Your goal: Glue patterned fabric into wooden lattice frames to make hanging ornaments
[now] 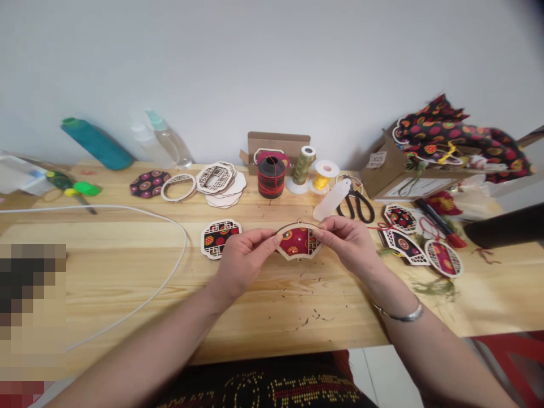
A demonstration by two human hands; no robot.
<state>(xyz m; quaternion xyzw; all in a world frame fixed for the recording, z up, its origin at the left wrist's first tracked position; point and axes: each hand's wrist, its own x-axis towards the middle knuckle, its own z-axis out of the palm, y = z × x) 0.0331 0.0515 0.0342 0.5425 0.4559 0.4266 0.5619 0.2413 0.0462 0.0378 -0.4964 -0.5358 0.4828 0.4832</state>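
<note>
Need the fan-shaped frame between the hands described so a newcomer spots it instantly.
On the wooden table's near side, find the left hand and right hand close together. Each pinches one end of the fan-shaped frame. Unlike the black-fabric frame lying just to its left, it is held, shows mostly red patterned fabric, and has a small loop at top and bottom.

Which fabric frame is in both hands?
The fan-shaped frame, mostly red fabric, held between left hand and right hand; the black-fabric frame lies on the table.

On bench (255,328), from held ornament (294,242): thread cone (301,170) 12 o'clock, carton (379,165) 2, framed panel (218,237) 9, frame stack (217,181) 10.
</note>
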